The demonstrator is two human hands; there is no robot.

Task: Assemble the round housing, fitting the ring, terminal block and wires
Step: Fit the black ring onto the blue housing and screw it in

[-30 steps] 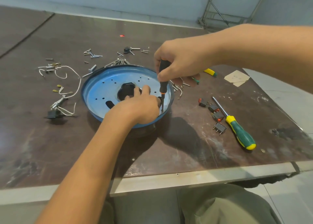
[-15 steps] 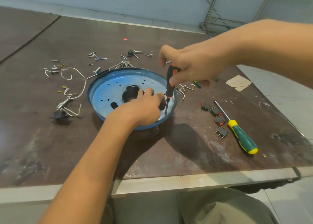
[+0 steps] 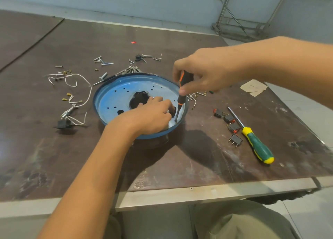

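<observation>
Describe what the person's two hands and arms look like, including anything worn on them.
The left hand and right hand are both bare: no gloves, rings, watch or wristband show. The left forearm and right forearm are uncovered up to the frame's edges, so no sleeve is in view. No tattoos or markings show.

The round housing (image 3: 115, 101) sits mid-surface (image 3: 180, 40). The wires (image 3: 79, 87) lie to its left, with a small block (image 3: 64, 124) at their near end, and scattered screws (image 3: 101, 62) lie on its far side. A screwdriver (image 3: 181, 98) stands with its tip in the housing's right side. To the right lie four switches (image 3: 234, 127) in a row. A second screwdriver (image 3: 255, 143) lies just beside them, handle nearest.
</observation>
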